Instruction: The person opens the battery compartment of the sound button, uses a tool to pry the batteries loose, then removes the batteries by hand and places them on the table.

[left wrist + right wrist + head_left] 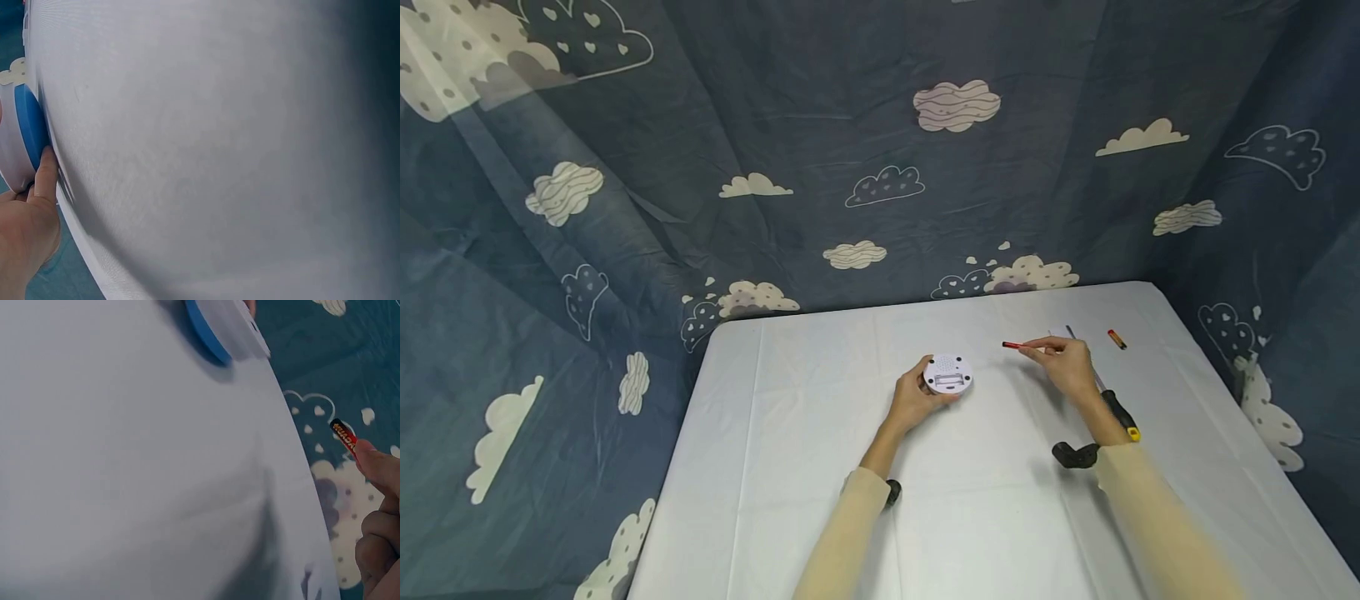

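My left hand (916, 402) grips a round white device (946, 363) by its edge, its underside turned up. That underside has dark feet, a patch of small holes and an uncovered rectangular battery compartment (949, 380). In the left wrist view the device's opposite face (31, 125) is blue and lies close over the table. To the right, my right hand (1066, 368) pinches a slim red and black battery (342, 434) by one end, between thumb and fingers. The battery is held up in the air, apart from the device.
A white-covered table (805, 433) lies under both hands. Beneath the right forearm is a screwdriver (1122, 412) with a black and yellow handle. Another battery (1117, 339) lies at the back right. A dark blue cloud-print curtain (820, 108) surrounds the table's back and sides.
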Tool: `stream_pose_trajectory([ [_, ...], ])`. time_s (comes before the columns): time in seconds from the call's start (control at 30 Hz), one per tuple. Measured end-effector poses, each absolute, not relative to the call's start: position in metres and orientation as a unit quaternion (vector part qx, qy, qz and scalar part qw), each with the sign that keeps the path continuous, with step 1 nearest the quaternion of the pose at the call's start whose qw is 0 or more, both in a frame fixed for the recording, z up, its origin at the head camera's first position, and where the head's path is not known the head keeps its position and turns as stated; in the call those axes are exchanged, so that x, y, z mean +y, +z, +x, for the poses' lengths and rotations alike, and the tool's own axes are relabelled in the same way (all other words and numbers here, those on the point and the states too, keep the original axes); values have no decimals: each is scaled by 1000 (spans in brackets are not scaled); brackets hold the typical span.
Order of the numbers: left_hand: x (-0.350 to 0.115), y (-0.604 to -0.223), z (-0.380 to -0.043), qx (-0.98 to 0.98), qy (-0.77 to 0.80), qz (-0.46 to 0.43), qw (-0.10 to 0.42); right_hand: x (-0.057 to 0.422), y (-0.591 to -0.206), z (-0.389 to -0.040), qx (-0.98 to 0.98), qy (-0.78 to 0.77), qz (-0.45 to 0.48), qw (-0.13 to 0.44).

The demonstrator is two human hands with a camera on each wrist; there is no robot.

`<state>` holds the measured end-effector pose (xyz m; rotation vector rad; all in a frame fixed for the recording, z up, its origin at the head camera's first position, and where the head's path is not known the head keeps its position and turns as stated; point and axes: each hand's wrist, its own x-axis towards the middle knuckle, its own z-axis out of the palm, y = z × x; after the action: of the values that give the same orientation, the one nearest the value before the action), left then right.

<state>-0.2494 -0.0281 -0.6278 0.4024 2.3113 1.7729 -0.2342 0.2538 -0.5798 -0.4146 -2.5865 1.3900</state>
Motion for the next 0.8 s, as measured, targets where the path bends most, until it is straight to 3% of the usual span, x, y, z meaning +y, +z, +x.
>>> stream_pose_trajectory([
  [0.27, -29, -626, -248, 780, 602, 139, 103, 310, -589, -242, -846, 453, -236, 153],
  [0.53, -30, -627, -247, 777, 604, 134, 116, 379, -606, -237, -712, 520, -429, 197],
  [0.8, -30, -625, -248, 778, 603, 142, 104, 395, -611, -234, -629, 557, -503, 202],
])
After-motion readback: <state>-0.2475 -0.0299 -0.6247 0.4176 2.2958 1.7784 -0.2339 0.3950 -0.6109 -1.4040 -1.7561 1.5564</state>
